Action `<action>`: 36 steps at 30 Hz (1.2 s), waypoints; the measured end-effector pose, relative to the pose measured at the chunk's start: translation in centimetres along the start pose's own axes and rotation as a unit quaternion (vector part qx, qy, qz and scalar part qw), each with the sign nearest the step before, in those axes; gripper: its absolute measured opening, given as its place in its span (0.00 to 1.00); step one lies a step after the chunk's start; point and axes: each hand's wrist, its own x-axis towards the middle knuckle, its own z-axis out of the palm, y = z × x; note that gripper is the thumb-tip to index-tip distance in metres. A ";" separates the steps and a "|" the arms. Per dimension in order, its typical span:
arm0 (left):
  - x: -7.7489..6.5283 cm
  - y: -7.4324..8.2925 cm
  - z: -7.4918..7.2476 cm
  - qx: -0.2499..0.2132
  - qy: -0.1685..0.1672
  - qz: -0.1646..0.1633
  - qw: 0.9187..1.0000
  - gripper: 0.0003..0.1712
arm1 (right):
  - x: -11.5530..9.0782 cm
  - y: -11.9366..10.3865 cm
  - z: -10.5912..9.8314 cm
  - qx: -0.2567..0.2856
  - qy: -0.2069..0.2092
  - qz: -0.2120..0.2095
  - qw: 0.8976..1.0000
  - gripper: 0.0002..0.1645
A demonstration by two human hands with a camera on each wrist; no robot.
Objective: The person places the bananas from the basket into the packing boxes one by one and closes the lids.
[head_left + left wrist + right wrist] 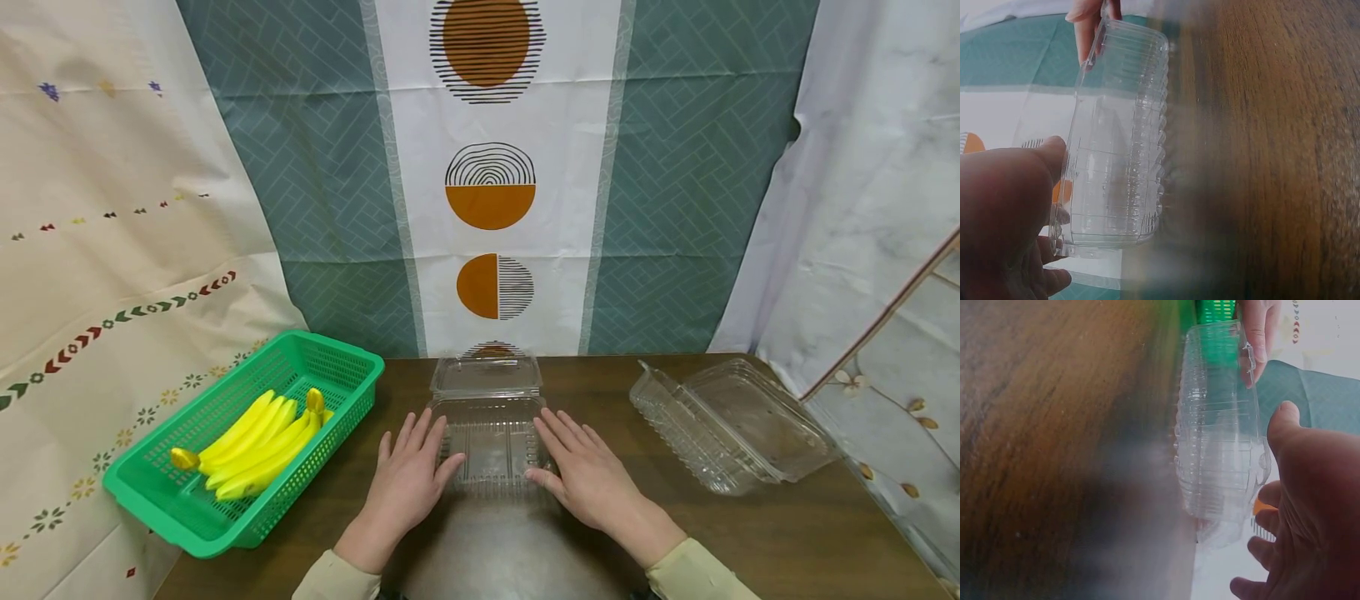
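Observation:
A clear plastic clamshell container [491, 450] stands on the table in the middle of the head view, its lid [486, 377] folded back on the far side. At its left side is my left hand [408, 475], fingers straight and spread, thumb over the near left rim. My right hand [588, 475] mirrors it on the right side, fingers extended along the edge. In the left wrist view the left thumb [1054, 153] lies right at the container's rim. The right wrist view has the right thumb [1285, 419] beside the rim, with the palm facing the container's side.
On the left, a green plastic basket [360, 383] holds a bunch of yellow bananas [258, 446]. A second clear clamshell container [720, 425] lies opened at the right of the brown wooden table [600, 567]. Patterned cloth [330, 167] hangs behind the table.

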 end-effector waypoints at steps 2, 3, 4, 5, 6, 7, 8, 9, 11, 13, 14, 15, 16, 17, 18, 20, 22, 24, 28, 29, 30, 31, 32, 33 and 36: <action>0.0 0.0 0.1 0.001 -0.003 -0.002 1.000 0.42 | 0.0 0.0 0.1 0.004 -0.005 -0.001 1.000 0.50; 0.0 0.0 0.1 0.001 -0.005 -0.002 1.000 0.42 | 0.0 0.0 0.2 0.007 -0.007 -0.001 1.000 0.50; 0.0 0.0 0.1 0.001 -0.007 -0.002 1.000 0.42 | -0.1 0.0 0.2 0.010 -0.009 -0.001 1.000 0.50; 0.0 0.0 0.1 0.001 -0.008 -0.002 1.000 0.42 | -0.1 0.0 0.3 0.013 -0.010 -0.001 1.000 0.50; 0.0 0.0 0.1 0.001 -0.010 -0.001 1.000 0.42 | -0.1 0.0 0.3 0.017 -0.010 -0.001 1.000 0.50; 0.0 -0.1 0.2 0.001 -0.011 -0.001 1.000 0.42 | -0.1 0.0 0.3 0.020 -0.010 -0.001 1.000 0.50; 0.0 -0.1 0.2 0.002 -0.012 0.000 1.000 0.42 | -0.1 0.0 0.3 0.023 -0.010 -0.001 1.000 0.50; 0.0 -0.1 0.1 0.001 -0.013 0.001 1.000 0.42 | -0.2 0.0 0.4 0.024 -0.010 -0.001 1.000 0.50; 0.0 -0.1 0.1 0.001 -0.014 0.001 1.000 0.43 | -0.2 -0.1 0.4 0.024 -0.011 0.000 1.000 0.50; 0.0 -0.1 0.1 0.000 -0.015 0.002 1.000 0.43 | -0.3 -0.1 0.4 0.025 -0.013 0.001 1.000 0.51; 0.0 -0.2 0.0 -0.001 -0.015 0.002 1.000 0.42 | -0.3 -0.2 0.5 0.025 -0.014 0.001 1.000 0.51; 0.0 -0.2 0.0 -0.001 -0.016 0.002 1.000 0.42 | -0.4 -0.2 0.5 0.026 -0.015 0.001 1.000 0.51; 0.0 -0.3 0.0 -0.001 -0.016 0.002 1.000 0.42 | -0.4 -0.2 0.4 0.026 -0.016 0.002 1.000 0.51; 0.0 -0.3 0.0 -0.001 -0.016 0.002 1.000 0.42 | -0.5 -0.3 0.4 0.027 -0.017 0.002 0.999 0.51; 0.0 -0.3 0.0 -0.002 -0.017 0.002 1.000 0.42 | -0.5 -0.3 0.4 0.029 -0.017 0.003 0.999 0.51; 0.1 -0.4 0.0 -0.004 -0.018 0.002 1.000 0.42 | -0.6 -0.4 0.4 0.031 -0.017 0.004 0.999 0.51; 0.1 -0.4 0.0 -0.006 -0.019 0.002 1.000 0.42 | -0.6 -0.4 0.3 0.031 -0.017 0.006 0.999 0.51; 0.1 -0.4 0.0 -0.009 -0.020 0.002 1.000 0.42 | -0.6 -0.4 0.3 0.033 -0.015 0.008 0.999 0.51; 0.1 -0.4 0.0 -0.010 -0.024 0.002 1.000 0.42 | -0.5 -0.3 0.4 0.037 -0.011 0.014 0.999 0.52; 0.1 -0.5 0.0 -0.010 -0.024 0.003 1.000 0.42 | -0.4 -0.3 0.4 0.037 -0.011 0.015 0.999 0.52; 0.1 -0.5 0.0 -0.009 -0.024 0.004 1.000 0.42 | -0.4 -0.3 0.5 0.037 -0.011 0.016 0.999 0.52; 0.2 -0.5 0.0 -0.007 -0.024 0.004 1.000 0.43 | -0.4 -0.2 0.5 0.036 -0.011 0.017 0.999 0.53; 0.2 -0.6 0.0 -0.005 -0.024 0.006 1.000 0.43 | -0.3 -0.2 0.5 0.038 -0.011 0.019 0.999 0.53; 0.2 -0.6 0.0 -0.004 -0.023 0.008 1.000 0.42 | -0.2 -0.2 0.6 0.041 -0.012 0.022 0.999 0.54; 0.1 -0.8 0.0 -0.002 -0.022 0.011 1.000 0.42 | -0.2 -0.2 0.6 0.051 -0.015 0.029 0.998 0.55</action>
